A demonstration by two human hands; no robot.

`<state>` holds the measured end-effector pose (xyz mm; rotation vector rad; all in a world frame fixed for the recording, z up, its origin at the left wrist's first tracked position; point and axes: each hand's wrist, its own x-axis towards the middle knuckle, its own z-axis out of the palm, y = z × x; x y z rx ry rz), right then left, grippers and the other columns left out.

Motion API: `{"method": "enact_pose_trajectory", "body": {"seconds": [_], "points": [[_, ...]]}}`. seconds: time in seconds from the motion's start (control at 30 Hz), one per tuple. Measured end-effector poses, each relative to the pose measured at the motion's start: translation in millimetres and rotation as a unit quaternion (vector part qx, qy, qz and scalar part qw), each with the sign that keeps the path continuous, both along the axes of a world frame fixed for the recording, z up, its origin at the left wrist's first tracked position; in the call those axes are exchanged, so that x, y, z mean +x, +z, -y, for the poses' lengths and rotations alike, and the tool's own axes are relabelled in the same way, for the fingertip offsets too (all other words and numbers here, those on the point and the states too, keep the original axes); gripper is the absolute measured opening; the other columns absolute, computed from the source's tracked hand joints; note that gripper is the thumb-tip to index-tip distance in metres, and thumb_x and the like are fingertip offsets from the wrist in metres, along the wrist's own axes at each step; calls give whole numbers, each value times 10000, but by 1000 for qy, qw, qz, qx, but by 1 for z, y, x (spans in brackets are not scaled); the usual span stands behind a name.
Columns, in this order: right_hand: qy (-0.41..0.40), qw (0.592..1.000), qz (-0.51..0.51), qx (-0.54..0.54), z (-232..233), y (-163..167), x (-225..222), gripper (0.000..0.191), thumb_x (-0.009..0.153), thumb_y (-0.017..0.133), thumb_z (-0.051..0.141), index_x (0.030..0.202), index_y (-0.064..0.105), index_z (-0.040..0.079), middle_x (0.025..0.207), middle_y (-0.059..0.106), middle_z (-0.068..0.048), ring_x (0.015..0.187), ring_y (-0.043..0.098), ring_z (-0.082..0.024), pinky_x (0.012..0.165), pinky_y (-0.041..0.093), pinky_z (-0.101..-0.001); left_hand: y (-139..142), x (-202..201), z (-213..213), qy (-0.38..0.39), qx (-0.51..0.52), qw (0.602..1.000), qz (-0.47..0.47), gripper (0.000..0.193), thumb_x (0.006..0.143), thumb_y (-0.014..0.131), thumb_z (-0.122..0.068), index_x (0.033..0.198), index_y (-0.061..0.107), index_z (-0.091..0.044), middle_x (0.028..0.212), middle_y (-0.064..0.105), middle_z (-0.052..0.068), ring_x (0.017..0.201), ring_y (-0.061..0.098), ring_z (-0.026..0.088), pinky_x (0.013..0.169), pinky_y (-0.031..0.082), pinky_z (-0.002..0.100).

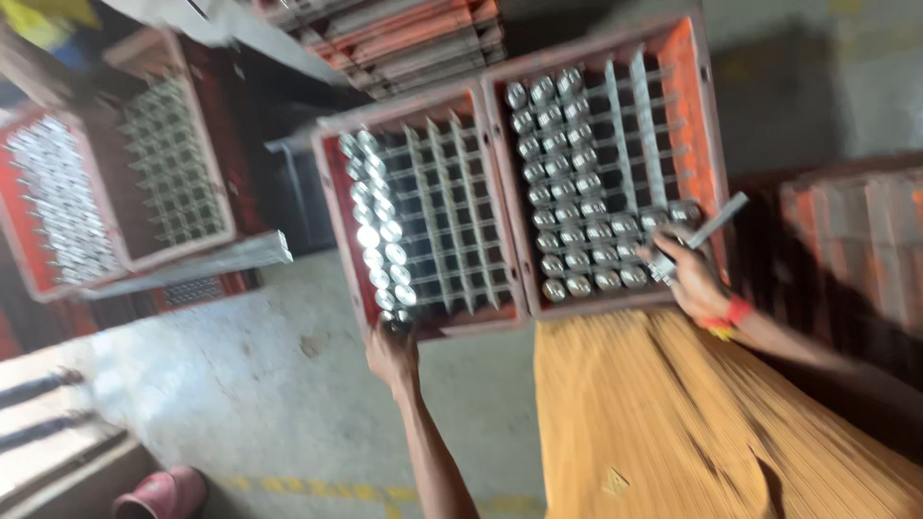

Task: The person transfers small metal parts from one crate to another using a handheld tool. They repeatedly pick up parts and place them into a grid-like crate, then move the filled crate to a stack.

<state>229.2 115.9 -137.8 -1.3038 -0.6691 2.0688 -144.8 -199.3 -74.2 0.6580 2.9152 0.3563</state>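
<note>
At six o'clock, nearest the camera, the left hand (pixel 392 354) reaches up to the near rim of the left crate (pixel 420 223). It seems to grip or press that rim, yet blur hides the fingers, so I cannot tell whether they are curled or spread. At about four o'clock the right hand (pixel 690 279), with a red band at the wrist, is closed around a short grey metal bar (pixel 716 224) and holds it over the near right corner of the right crate (pixel 604 163). A yellow-orange cloth (pixel 692 413) lies below that hand.

Both red crates are divided by a grid. The left one has shiny round metal caps (pixel 377 231) only along its left columns; the right one is full across its left half and near rows, with far right cells bare.

To work well here, I judge the left hand should keep the crate steady while the right brings the bar down square onto one cell, without knocking neighbouring caps.

Farther off, at ten o'clock, more crates (pixel 115 183) stand tilted, and a stack (pixel 404 38) sits at twelve.

Motion blur smears everything. What lies beneath the caps is hidden, and the bar's tip and purpose are hard to make out. A pink slipper (pixel 163 492) is cut off at seven.
</note>
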Motion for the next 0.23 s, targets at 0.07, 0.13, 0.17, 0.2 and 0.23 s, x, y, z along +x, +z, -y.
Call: {"method": "enact_pose_trajectory", "body": {"seconds": [0.07,0.13,0.17,0.2,0.23], "points": [[-10,999,31,-13,-1,10,3,143,1004,614,54,1143,623,19,1099,681,-67,961,706,-188,868,609,-320,36,-9,4,62,73,995,26,459,692,901,-317,1032,751,-46,942,693,129,898,684,338,793,538,441],[14,999,22,-23,-4,12,10,174,1041,603,92,1203,636,39,1089,666,-70,909,679,-192,804,577,-328,56,-5,8,119,255,952,120,467,744,879,-269,1145,744,-72,1041,708,120,997,681,308,907,517,403],[24,999,19,-20,-3,6,8,184,1029,604,80,1206,632,38,1096,667,-74,915,686,-205,786,567,-333,57,-1,5,102,403,895,165,492,791,847,-216,1247,720,-82,1144,715,122,1098,658,308,1000,490,393],[32,999,20,-17,-3,-1,7,196,1017,605,68,1209,628,36,1103,668,-78,922,692,-217,769,557,-337,51,1,-6,81,539,812,207,530,837,815,-163,1348,696,-91,1248,722,125,1198,634,309,1093,464,382],[40,999,22,-12,-7,-7,9,209,1004,607,56,1212,625,35,1111,669,-81,929,699,-230,751,547,-342,34,-18,-40,83,545,809,204,530,837,815,-163,1348,696,-91,1248,722,125,1198,634,309,1093,464,382]]}}
